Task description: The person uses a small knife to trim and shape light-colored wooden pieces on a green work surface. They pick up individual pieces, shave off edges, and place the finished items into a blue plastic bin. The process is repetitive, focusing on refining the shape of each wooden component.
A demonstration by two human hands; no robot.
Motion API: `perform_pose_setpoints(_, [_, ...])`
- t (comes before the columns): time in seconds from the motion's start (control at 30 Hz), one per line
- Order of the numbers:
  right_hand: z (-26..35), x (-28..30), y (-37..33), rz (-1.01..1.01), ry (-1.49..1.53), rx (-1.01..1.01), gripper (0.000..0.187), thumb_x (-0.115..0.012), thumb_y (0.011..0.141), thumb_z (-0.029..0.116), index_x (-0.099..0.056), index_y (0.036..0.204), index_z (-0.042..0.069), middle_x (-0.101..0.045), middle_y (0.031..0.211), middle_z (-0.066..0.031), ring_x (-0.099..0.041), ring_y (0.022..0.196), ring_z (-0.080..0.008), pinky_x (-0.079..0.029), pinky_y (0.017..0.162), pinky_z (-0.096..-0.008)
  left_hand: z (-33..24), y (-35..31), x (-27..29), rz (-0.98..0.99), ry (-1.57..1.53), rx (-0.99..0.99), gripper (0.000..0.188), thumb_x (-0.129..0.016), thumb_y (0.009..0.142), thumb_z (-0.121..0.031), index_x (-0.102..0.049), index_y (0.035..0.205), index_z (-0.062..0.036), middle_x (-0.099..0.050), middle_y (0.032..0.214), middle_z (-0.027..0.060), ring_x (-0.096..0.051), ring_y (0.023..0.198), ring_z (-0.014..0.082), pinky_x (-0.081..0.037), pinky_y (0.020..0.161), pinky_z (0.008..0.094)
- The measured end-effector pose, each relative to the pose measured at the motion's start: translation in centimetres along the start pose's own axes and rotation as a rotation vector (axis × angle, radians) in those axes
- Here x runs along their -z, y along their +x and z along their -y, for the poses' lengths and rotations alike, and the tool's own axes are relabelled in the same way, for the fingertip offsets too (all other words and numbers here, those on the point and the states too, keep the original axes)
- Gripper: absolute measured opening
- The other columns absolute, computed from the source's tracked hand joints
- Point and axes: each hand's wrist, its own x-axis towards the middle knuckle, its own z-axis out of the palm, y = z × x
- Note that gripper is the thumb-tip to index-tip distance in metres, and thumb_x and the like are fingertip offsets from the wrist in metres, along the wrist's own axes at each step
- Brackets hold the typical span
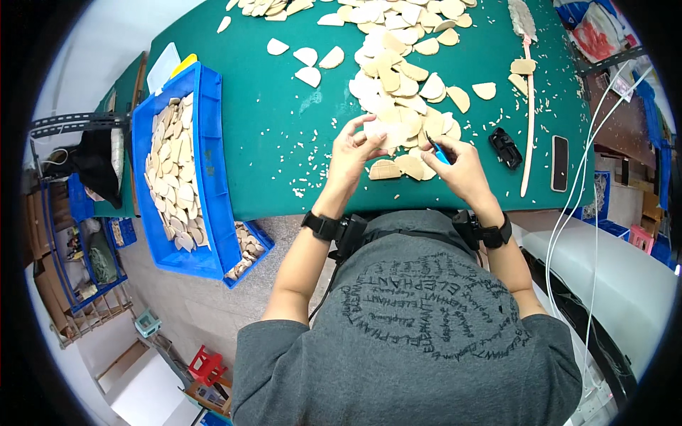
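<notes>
My left hand is closed, pinching a pale half-round piece between thumb and fingers over the green tabletop. To its right, my right hand wraps round a slim blue tool with a dark tip; its exact kind is too small to tell. The tool's tip points up and left, apart from the held piece. Just beyond both hands spreads a heap of similar beige half-round pieces. A few more, one with a ribbed-looking face, lie between my wrists near the table edge.
A blue crate full of beige pieces stands at the left, with a smaller blue crate below it. Rightward lie a black plastic object, a long-handled brush and a phone. Small shavings litter the table; white cables hang at right.
</notes>
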Motion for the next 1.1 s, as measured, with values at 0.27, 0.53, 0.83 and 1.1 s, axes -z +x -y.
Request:
perform_pose_setpoints(0.27, [2.3, -0.9, 0.4, 0.026, -0.053, 0.092, 0.024, -0.069, 0.081, 0.018, -0.066, 0.094, -0.001, -0.067, 0.08, -0.0083, -0.06, 0.073, -0.0092, -0.048, 0.067, -0.025, -3.0, -3.5, -1.2, -0.041, -0.077, -0.099, 0.026, -0.066, 0.086, -0.012, -0.054, 0.106, 0.0006, -0.066, 0.097, 0.0086, -0.065, 0.085, 0.0131, -0.057, 0.072, 0.0253])
perform_pose_setpoints(0.53, [2.4, -1.2, 0.9, -0.015, -0.026, 0.167, 0.028, -0.068, 0.077, 0.023, -0.068, 0.094, 0.002, -0.068, 0.084, -0.0157, -0.066, 0.073, -0.0248, -0.05, 0.066, -0.0327, -3.0, -4.1, -1.5, -0.068, -0.024, -0.161, 0.025, -0.067, 0.086, -0.012, -0.054, 0.104, 0.001, -0.067, 0.096, 0.0123, -0.066, 0.085, 0.0157, -0.057, 0.072, 0.0273])
perform_pose_setpoints(0.83, [2.8, -0.9, 0.8, 0.02, 0.013, 0.159, 0.019, -0.067, 0.081, 0.012, -0.066, 0.094, -0.002, -0.066, 0.079, -0.0045, -0.056, 0.072, -0.006, -0.045, 0.066, -0.0215, -3.1, -4.5, -2.0, -0.075, -0.006, -0.233, 0.022, -0.066, 0.086, -0.009, -0.055, 0.102, 0.0019, -0.067, 0.093, 0.0135, -0.065, 0.082, 0.014, -0.055, 0.07, 0.0244])
perform_pose_setpoints(1.1, [2.0, -1.2, 1.1, 0.022, 0.015, 0.172, 0.024, -0.067, 0.078, 0.021, -0.068, 0.091, 0.002, -0.066, 0.074, -0.0126, -0.062, 0.067, -0.0175, -0.048, 0.063, -0.0296, -2.9, -4.5, -1.6, -0.06, 0.044, -0.266, 0.025, -0.066, 0.086, -0.009, -0.055, 0.105, 0.0023, -0.067, 0.095, 0.0135, -0.065, 0.083, 0.0149, -0.057, 0.071, 0.0279])
